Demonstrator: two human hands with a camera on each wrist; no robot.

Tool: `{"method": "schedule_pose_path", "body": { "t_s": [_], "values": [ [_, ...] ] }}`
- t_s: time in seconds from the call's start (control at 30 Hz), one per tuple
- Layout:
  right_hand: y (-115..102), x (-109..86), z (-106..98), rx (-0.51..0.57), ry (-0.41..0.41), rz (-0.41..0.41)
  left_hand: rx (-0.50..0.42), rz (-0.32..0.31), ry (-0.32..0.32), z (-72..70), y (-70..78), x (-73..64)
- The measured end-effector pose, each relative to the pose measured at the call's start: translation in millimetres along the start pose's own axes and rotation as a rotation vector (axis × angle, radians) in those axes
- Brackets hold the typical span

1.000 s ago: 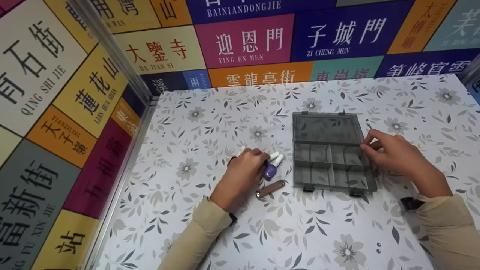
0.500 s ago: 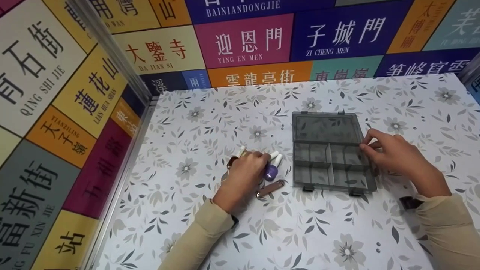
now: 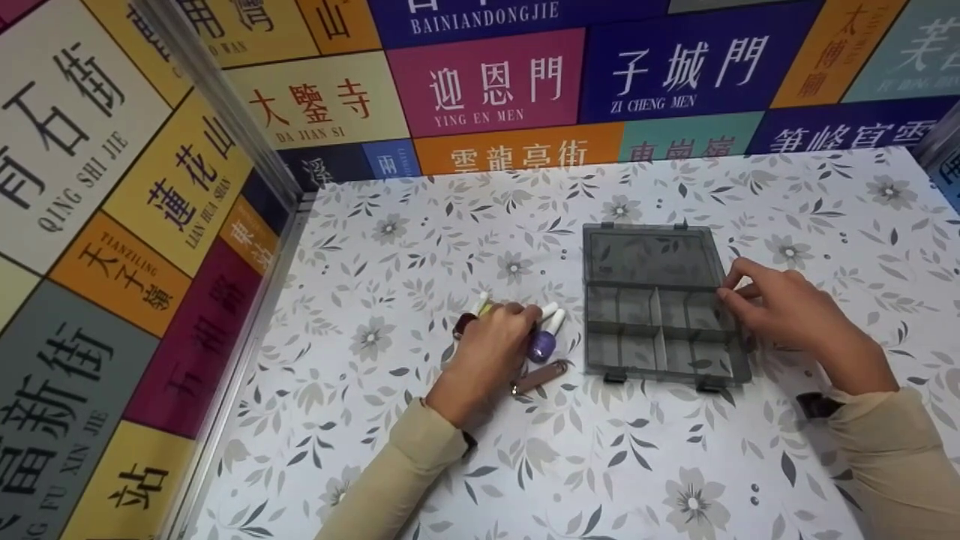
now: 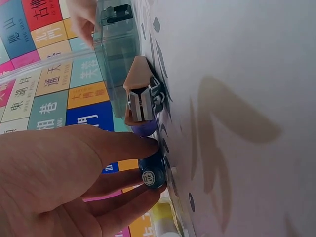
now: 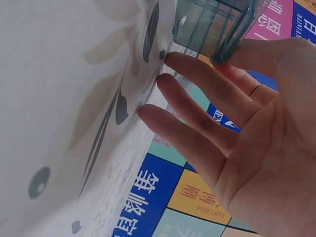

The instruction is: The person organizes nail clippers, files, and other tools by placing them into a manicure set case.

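Note:
My left hand [image 3: 491,337] pinches a dark blue nail polish bottle [image 4: 152,170] low at the tabletop, thumb on one side and fingers on the other. A purple nail polish bottle [image 3: 542,346] with a white cap lies just right of that hand. Nearer me is a brown nail clipper [image 3: 538,377], its metal end showing in the left wrist view. Past the knuckles lie a dark red bottle [image 3: 464,324] and a yellow one [image 4: 163,212], partly hidden. My right hand [image 3: 795,315] holds the right edge of a grey see-through compartment box [image 3: 661,330] between thumb and index finger.
The box lies opened out flat, its lid [image 3: 652,255] toward the back and its divided compartments nearer me. A white table [image 3: 420,247] with a leaf and flower print lies under everything. Walls of coloured name panels [image 3: 487,82] stand behind and at the left.
My left hand has shifted slightly toward me and right, uncovering more of the dark red and yellow bottles. The right hand stays at the box's edge.

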State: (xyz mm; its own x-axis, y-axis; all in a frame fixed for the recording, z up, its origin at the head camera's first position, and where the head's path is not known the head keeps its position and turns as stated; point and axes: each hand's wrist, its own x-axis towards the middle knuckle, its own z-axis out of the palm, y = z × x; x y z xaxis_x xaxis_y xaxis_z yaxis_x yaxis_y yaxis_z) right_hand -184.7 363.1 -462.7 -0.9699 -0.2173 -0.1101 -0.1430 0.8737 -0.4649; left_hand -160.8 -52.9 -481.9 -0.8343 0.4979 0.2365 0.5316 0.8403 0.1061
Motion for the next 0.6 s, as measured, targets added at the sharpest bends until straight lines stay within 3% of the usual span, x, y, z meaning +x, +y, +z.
{"method": "schedule_pose_path", "body": {
  "t_s": [0.6],
  "values": [
    [-2.6, -1.3, -0.5, -0.017, 0.004, -0.035, -0.093, 0.017, 0.026, -5.8, -2.4, 1.7]
  ]
}}
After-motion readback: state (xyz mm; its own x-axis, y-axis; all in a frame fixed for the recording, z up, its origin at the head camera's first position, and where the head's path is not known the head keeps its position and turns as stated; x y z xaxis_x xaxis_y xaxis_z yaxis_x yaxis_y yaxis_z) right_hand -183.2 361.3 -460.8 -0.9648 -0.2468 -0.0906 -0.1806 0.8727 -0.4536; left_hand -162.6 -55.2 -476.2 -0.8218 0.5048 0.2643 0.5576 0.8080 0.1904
